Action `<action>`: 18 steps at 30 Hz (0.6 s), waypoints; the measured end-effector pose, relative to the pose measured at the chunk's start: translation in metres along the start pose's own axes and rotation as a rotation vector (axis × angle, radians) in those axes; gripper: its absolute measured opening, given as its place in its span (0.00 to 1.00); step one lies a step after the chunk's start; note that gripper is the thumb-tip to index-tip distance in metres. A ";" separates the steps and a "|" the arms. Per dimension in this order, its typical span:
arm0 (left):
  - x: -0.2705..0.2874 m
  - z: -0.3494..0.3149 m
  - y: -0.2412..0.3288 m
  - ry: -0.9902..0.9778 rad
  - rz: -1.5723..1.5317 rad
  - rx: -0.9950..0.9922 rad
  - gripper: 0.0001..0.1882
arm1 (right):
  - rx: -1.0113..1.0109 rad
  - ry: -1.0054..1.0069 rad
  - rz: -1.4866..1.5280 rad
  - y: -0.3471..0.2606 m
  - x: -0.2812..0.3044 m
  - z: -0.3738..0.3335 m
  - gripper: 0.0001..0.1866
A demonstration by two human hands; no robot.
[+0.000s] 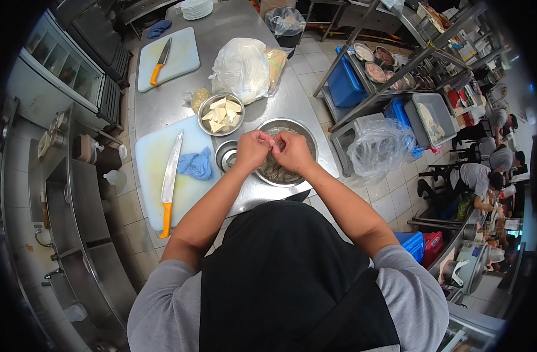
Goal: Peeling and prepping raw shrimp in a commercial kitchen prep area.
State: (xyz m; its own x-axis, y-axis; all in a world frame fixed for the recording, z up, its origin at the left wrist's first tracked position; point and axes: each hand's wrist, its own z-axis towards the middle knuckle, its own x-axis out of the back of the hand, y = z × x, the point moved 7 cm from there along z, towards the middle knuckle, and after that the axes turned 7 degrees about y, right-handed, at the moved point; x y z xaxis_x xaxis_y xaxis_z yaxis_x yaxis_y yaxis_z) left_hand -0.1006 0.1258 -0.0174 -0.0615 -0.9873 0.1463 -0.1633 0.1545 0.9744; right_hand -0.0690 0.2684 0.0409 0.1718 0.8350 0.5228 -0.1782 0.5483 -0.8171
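Note:
My two hands meet above a round metal bowl [314, 141] near the table's right edge. Wet, greyish pieces [275, 172] lie in it; they look like raw shrimp, though I cannot be sure. My left hand [254, 150] and my right hand [293, 154] are closed, fingertips pinched together around a small pale bit that is mostly hidden. Left of the bowl, close to my left wrist, stands a smaller metal bowl [221, 157]. Behind that, another metal bowl [240, 128] holds pale cream-coloured slices [221, 111].
A large orange-handled knife [171, 176] and a crumpled blue cloth [196, 165] lie on the near white cutting board [148, 154]. A farther cutting board [183, 50] bears another knife [161, 63]. White plastic bags [240, 67] stand behind the bowls. Shelving [368, 88] rises to the right.

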 end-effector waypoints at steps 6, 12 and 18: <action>-0.003 -0.007 0.005 -0.033 -0.039 0.008 0.04 | 0.193 0.057 -0.122 0.000 0.000 0.004 0.05; -0.002 -0.008 0.008 -0.027 -0.175 0.029 0.07 | -0.070 0.086 0.110 0.022 0.004 0.010 0.05; 0.006 -0.010 0.007 0.149 -0.185 0.009 0.07 | 0.008 0.098 0.004 -0.004 0.005 0.004 0.05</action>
State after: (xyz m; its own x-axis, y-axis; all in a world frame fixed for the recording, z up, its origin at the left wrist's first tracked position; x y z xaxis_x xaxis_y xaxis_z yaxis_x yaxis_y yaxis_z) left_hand -0.0920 0.1204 -0.0077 0.1160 -0.9932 -0.0100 -0.1667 -0.0294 0.9856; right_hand -0.0718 0.2703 0.0478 0.2651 0.8290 0.4925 -0.1873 0.5453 -0.8171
